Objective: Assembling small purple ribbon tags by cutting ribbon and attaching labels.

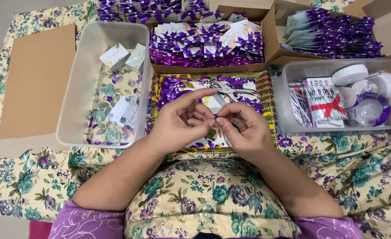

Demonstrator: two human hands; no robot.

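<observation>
Two clear bins flanking a gold-edged tray, one left, one right. Small pale boxes in the left bin's far end, white paper slips nearer. White tape rolls, round clear lids and a white packet with a red cross in the right bin. Cardboard boxes along the far edge, packed with pale cards bearing purple bows. Flat brown cardboard sheet at far left.

Floral cloth in cream, teal and purple over the table, matching the lap fabric at the near edge. Grey floor at the far left corner; little else of the room in view.

Left hand and right hand meeting over the tray, fingertips pinched together on a tiny purple ribbon piece, mostly hidden between thumbs and forefingers. Shiny, violet, too small to tell its shape. Metal hole punch lying just beyond the hands on loose purple ribbon scraps.
</observation>
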